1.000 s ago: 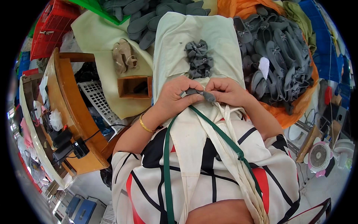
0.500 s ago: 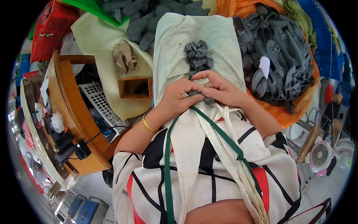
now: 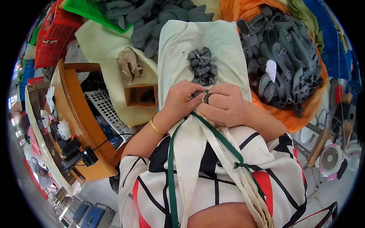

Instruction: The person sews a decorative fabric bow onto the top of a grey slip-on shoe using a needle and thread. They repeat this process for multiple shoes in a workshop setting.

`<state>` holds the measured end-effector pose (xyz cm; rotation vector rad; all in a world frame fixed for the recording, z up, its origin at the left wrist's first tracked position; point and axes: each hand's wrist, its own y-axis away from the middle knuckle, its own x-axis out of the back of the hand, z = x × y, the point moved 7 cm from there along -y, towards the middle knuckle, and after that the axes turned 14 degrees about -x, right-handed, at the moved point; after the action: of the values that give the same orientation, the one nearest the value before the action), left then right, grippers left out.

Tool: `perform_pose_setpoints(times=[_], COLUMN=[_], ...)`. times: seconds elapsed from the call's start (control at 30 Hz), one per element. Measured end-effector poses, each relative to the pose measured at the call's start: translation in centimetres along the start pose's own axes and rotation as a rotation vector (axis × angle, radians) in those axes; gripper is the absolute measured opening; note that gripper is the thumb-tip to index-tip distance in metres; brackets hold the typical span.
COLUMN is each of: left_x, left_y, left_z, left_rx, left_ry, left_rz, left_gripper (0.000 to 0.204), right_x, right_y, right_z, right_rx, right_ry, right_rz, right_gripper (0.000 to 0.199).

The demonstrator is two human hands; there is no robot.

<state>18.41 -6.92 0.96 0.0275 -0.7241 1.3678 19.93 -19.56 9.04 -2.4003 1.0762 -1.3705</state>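
Observation:
My left hand (image 3: 185,99) is closed, thumb and forefinger pinching a small dark grey fabric piece (image 3: 196,94), mostly hidden by the fingers. My right hand (image 3: 225,105) presses against it with fingers curled in; whatever they grip is hidden. A dark metal band (image 3: 206,98) circles one right finger. Just beyond both hands lie several grey fabric bows (image 3: 204,67) in a short row. They rest on a pale cloth-covered cushion (image 3: 178,41) in front of me.
Grey shoes (image 3: 283,57) fill an orange sack (image 3: 321,85) on the right. More grey shoes (image 3: 146,32) lie at the far left beside a green crate (image 3: 85,9). Beige sandals (image 3: 129,64) and a small wooden box (image 3: 131,95) sit left of the cushion, near a wooden drawer unit (image 3: 81,125).
My right hand has turned and curled its fingers, which were pinching with the forefinger raised. The hands now cover more of the grey piece. The view has shifted slightly.

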Motion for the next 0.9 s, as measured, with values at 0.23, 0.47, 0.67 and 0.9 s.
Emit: perform_pose_setpoints(times=[0.23, 0.47, 0.67, 0.9], left_x=[0.5, 0.9, -0.1, -1.9], left_y=[-0.7, -1.6, -2.9, -3.8], left_z=[0.1, -0.3, -3.3, -6.3], left_rx=[-0.148, -0.18, 0.115, 0.487], left_ry=[-0.171, -0.229, 0.149, 0.754], left_rz=[0.063, 0.078, 0.047, 0.025], left_gripper=[0.022, 0.023, 0.013, 0.01], right_x=[0.9, 12.9, 10.0, -0.9], right_y=[2.9, 2.6, 2.8, 1.4], right_z=[8.6, 11.0, 12.8, 13.1], right_rx=[-0.921, -0.598, -0.841, -0.949], right_ry=[-1.337, -1.532, -0.972, -0.516], right_rz=[-0.026, 0.507, 0.578, -0.151], right_gripper=[0.011, 0.019, 0.007, 0.02])
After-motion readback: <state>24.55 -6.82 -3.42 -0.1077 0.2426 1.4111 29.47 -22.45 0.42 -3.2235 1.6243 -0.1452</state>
